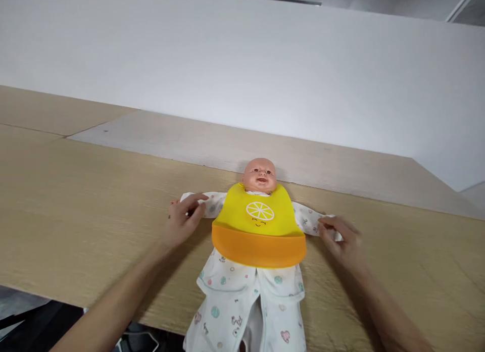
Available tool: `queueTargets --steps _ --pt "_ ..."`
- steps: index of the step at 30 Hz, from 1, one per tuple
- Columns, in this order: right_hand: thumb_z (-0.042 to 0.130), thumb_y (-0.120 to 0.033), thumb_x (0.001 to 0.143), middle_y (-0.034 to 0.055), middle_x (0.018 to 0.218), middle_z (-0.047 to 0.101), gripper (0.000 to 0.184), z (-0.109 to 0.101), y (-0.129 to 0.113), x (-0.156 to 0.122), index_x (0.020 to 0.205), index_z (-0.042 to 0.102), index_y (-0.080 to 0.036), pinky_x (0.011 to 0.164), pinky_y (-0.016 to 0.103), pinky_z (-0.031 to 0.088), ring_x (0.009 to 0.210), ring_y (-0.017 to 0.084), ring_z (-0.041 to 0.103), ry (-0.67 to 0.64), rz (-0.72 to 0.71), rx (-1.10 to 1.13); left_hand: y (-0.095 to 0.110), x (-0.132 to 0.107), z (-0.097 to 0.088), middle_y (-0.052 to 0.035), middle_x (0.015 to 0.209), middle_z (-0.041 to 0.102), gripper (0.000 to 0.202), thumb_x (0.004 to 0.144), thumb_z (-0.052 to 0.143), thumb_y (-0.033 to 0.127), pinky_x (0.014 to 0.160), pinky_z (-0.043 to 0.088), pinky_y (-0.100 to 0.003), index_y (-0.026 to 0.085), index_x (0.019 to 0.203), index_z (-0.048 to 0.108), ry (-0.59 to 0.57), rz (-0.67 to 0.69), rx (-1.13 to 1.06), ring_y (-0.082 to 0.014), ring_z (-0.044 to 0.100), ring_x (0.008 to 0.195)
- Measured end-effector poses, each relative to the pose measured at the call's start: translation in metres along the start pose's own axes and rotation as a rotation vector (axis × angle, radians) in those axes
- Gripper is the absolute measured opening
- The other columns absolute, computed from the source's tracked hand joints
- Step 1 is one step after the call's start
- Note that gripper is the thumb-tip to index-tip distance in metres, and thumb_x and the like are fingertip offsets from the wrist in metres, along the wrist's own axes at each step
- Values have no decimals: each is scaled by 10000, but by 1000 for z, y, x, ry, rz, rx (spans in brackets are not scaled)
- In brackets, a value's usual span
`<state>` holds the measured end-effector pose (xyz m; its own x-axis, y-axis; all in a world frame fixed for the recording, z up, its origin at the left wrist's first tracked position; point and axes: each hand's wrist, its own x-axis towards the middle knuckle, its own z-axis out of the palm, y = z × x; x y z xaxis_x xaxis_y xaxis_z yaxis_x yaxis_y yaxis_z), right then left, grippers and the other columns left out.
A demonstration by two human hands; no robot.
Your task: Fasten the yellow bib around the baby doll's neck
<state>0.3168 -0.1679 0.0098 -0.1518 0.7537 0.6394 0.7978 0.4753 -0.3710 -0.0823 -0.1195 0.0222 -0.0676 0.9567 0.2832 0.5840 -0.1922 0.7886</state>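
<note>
A baby doll point(259, 174) lies on its back on the wooden table. Over its chest is a yellow bib point(235, 205) with a white citrus slice and a smiling face, ending in an orange catch pocket point(259, 247). White printed clothes point(246, 291) cover its body, arms and legs. At the cuff of the sleeve on the left, my left hand point(184, 220) is closed with thumb and index finger on the cloth. My right hand point(343, 241) pinches the opposite sleeve point(307, 218) near its end. Both sleeves are spread out sideways.
The wooden table point(94, 200) stretches to both sides, with a pale strip point(182, 135) behind the doll. A white partition point(242, 69) rises at the back. Below the table's front edge, at lower left, are dark items and a white cable point(146, 334).
</note>
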Motion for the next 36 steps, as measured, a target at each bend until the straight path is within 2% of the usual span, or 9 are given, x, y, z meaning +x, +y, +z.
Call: queueTargets --steps 3,5,7,12,18,21,26,30,36 --pt "625 -341 795 83 1054 621 316 -7 20 3 1064 593 -178 833 352 476 974 201 564 -99 -73 -187 -13 8 -7 -35 777 649 295 793 480 365 730 461 -324 185 973 628 59 234 237 -196 578 749" --pt "615 -444 791 91 1190 578 465 -6 28 2 1175 552 -190 910 398 456 1082 230 529 -221 -68 -280 -23 13 -7 -85 963 664 317 790 490 374 862 445 -381 179 1009 612 29 362 352 -243 581 930" --pt "582 -515 796 78 1257 552 559 -2 35 -1 1257 499 -211 953 423 439 1141 242 503 -321 -32 -319 -33 16 -6 -107 1073 646 354 806 493 393 929 413 -412 183 1073 593 -23 415 446 -268 556 1035" --pt "531 -569 809 67 1281 548 622 -1 49 -6 1311 445 -211 982 398 437 1154 225 507 -421 134 -259 -51 19 -3 -107 1139 628 437 848 468 462 950 393 -421 188 1182 536 -105 358 548 -286 529 1099" --pt "561 -623 753 81 1198 594 581 -5 62 -9 1158 578 -206 937 415 460 1098 260 542 -363 222 -229 -59 21 -1 -105 1151 631 434 863 446 471 963 385 -409 174 1164 543 -78 319 536 -276 536 1097" --pt "563 -626 748 83 1141 615 537 -3 62 -9 1078 615 -206 900 401 473 1048 257 559 -338 248 -239 -57 19 1 -107 1135 641 421 854 458 465 945 392 -402 172 1139 560 -28 263 586 -279 553 1074" --pt "570 -623 747 67 1114 621 536 -3 58 -8 1082 602 -206 894 385 465 1025 239 551 -318 307 -265 -43 12 3 -94 1068 666 390 838 473 470 850 420 -403 193 1089 583 3 109 726 -300 583 1001" --pt "561 -659 727 77 1082 627 554 -3 58 -8 1049 616 -212 872 404 467 1001 257 556 -311 336 -276 -36 10 3 -91 1056 672 373 842 471 467 846 414 -390 197 1073 585 -1 70 737 -289 590 994" --pt "549 -672 726 74 1099 616 610 2 58 -9 1120 592 -209 892 412 464 1038 263 538 -285 377 -302 -34 10 6 -97 1040 676 366 858 455 477 810 417 -393 200 1052 595 9 34 754 -295 601 971"
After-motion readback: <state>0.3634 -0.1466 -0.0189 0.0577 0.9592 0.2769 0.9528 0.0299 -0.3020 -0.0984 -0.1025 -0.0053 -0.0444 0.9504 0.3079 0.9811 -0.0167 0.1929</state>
